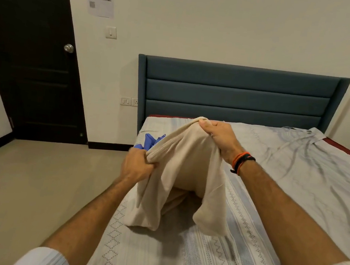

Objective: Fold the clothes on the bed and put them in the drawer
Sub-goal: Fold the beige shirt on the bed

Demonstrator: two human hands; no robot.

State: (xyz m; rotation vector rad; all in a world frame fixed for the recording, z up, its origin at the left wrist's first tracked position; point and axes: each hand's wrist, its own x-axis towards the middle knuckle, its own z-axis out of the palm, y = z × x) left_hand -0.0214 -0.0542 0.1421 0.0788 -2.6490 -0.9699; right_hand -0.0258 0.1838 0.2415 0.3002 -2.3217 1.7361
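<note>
A beige garment (183, 172) hangs above the bed (272, 187), its lower ends resting on the patterned sheet. My left hand (136, 166) grips one bunched corner of its top edge, low and to the left. My right hand (218, 135) pinches the other part of the top edge, higher and further back. A blue piece of clothing (150, 141) lies on the bed's left edge behind my left hand, mostly hidden by the beige garment. No drawer is in view.
A dark blue padded headboard (239, 96) stands against the far wall. A dark door (30, 55) is at the left, with bare tiled floor (33, 181) beside the bed. The sheet is wrinkled at the right.
</note>
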